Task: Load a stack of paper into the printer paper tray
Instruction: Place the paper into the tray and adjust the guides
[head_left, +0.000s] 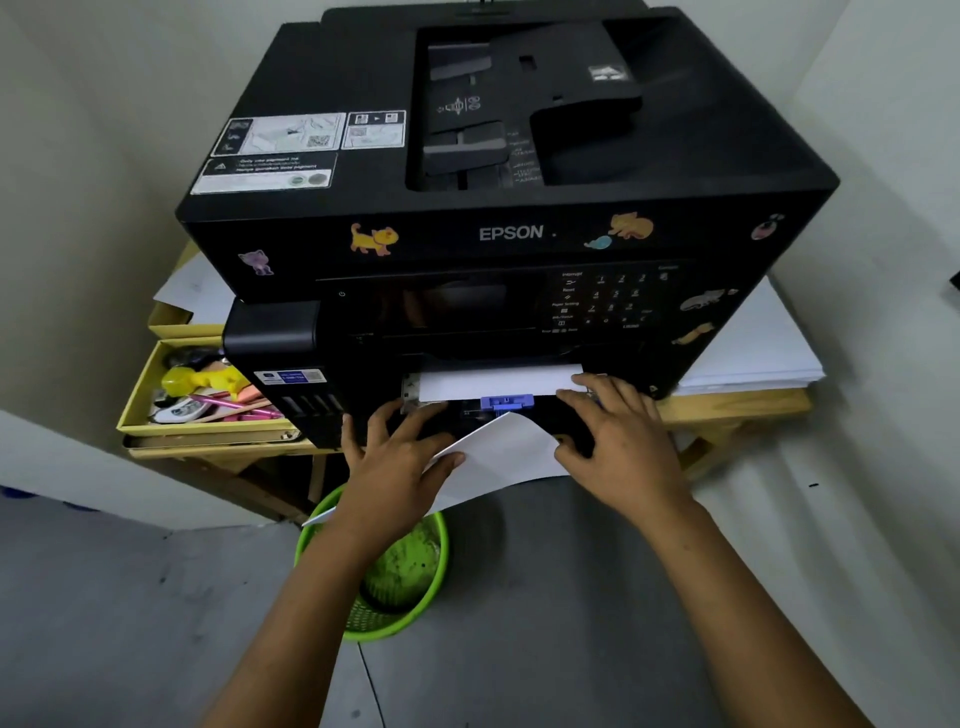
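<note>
A black Epson printer (511, 234) with cat stickers stands on a wooden table. Its paper tray (470, 410) is pulled partly out at the front, with white paper (498, 384) lying inside and a blue guide (506, 401) at the paper's front edge. My left hand (397, 460) rests on the tray's left front and pinches a loose white sheet (506, 454) that hangs tilted below the tray. My right hand (621, 436) grips the tray's right front, fingers over the paper's corner.
A green mesh wastebasket (400, 587) sits on the grey floor below the tray. Yellow trays (137, 395) with pens and small items lie left of the printer. A stack of white paper (753, 358) lies to its right on the wooden table (737, 408).
</note>
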